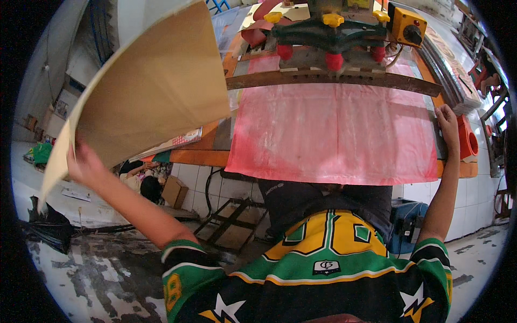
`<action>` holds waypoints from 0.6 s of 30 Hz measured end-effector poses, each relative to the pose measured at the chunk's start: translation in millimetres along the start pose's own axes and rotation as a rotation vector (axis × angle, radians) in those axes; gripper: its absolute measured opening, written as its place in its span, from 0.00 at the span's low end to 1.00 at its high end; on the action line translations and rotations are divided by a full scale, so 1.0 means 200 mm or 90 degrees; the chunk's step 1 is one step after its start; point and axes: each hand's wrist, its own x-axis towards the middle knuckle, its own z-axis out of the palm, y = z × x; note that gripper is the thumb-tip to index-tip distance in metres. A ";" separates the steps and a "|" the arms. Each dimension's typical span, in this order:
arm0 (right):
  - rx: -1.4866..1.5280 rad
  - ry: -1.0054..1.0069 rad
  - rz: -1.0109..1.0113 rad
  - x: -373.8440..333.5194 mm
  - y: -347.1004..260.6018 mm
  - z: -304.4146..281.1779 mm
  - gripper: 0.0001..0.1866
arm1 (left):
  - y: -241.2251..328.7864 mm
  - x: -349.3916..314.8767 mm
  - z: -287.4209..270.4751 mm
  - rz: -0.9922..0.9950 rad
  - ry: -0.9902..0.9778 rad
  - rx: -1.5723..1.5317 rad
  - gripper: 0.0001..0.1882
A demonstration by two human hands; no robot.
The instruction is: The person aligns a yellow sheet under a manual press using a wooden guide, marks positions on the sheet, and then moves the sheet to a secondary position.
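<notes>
My left hand [89, 164], raised off to the left, is closed on the edge of a large tan sheet [156, 91] of stiff paper or thin board. The sheet bows upward and hangs over the left end of the table. At the table's right edge my right hand [448, 126] has its fingers curled; what they hold, if anything, is hidden. Between my hands a pinkish-red, partly see-through sheet [334, 134] lies over the table, and its near edge droops past the front. A long metal bar [334, 78] crosses above its far part.
Beyond the bar stands a green machine head [328, 35] with yellow knobs, red caps and a yellow switch box [407, 27]. An orange ring-shaped object [467, 137] sits beside my right hand. A person [148, 180] is low at the left. A blue box [405, 223] stands below.
</notes>
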 end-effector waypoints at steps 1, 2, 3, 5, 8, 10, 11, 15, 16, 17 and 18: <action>-0.014 0.003 0.006 0.00 0.02 -0.01 0.15 | -0.11 0.15 0.07 0.042 -0.029 0.089 0.21; -0.024 0.001 0.011 0.01 0.04 0.00 0.16 | -0.19 0.31 0.14 0.090 -0.052 0.178 0.20; -0.024 0.001 0.010 0.02 0.04 0.00 0.16 | -0.22 0.44 0.22 0.069 -0.030 0.125 0.19; -0.022 0.009 -0.002 0.03 0.02 0.04 0.16 | -0.20 0.68 0.32 0.013 0.068 -0.079 0.18; -0.027 0.018 0.036 -0.02 -0.04 0.00 0.16 | -0.13 0.68 0.51 0.090 0.107 -0.099 0.17; -0.031 0.010 0.031 -0.02 -0.04 -0.01 0.16 | -0.10 0.60 0.52 0.106 0.090 -0.130 0.17; -0.033 0.001 0.022 0.00 -0.02 -0.01 0.16 | -0.07 0.58 0.49 0.125 0.074 -0.161 0.18; -0.027 0.022 -0.002 -0.02 0.07 -0.03 0.15 | -0.32 0.04 0.67 0.117 0.119 0.017 0.25; -0.014 0.031 -0.019 0.00 0.02 0.03 0.15 | -0.40 0.04 0.53 0.095 0.184 0.001 0.26; -0.021 0.050 -0.017 -0.03 -0.01 0.03 0.14 | -0.55 -0.12 0.58 0.043 0.252 -0.020 0.28; -0.018 0.053 -0.016 -0.03 -0.04 0.04 0.14 | -0.65 -0.23 0.55 -0.004 0.260 -0.020 0.29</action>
